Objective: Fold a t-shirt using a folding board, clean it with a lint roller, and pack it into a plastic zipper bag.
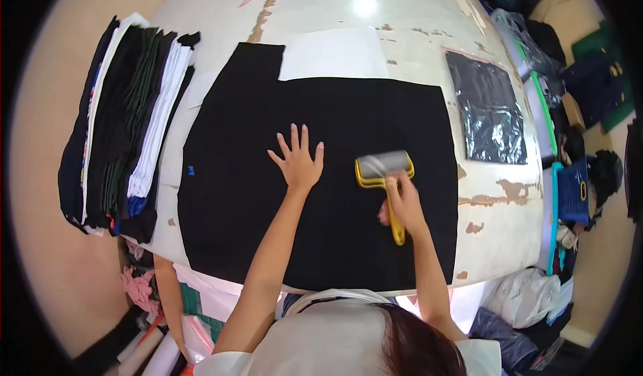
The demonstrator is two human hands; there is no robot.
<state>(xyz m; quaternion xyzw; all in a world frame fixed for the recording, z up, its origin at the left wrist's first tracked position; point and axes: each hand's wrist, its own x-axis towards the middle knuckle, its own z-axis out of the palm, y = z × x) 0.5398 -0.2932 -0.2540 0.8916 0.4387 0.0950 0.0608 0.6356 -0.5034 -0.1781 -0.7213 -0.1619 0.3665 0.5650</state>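
Observation:
A large black cloth garment (321,225) lies spread flat on the worn white table (427,4), with a small blue mark (191,170) near its left edge. My left hand (300,162) presses flat on the cloth, fingers spread and holding nothing. To its right, my right hand (404,200) is closed around the yellow handle of a lint roller (384,164), whose grey roller is at or just over the cloth; contact is hard to tell.
Folded garments (135,100) stand in a row at the left. White paper (334,57) lies beyond the cloth. Dark fabric in clear plastic (490,110) lies at the right. Bins with green and turquoise rims (554,215) adjoin the table's right edge; bags (525,295) sit at lower right.

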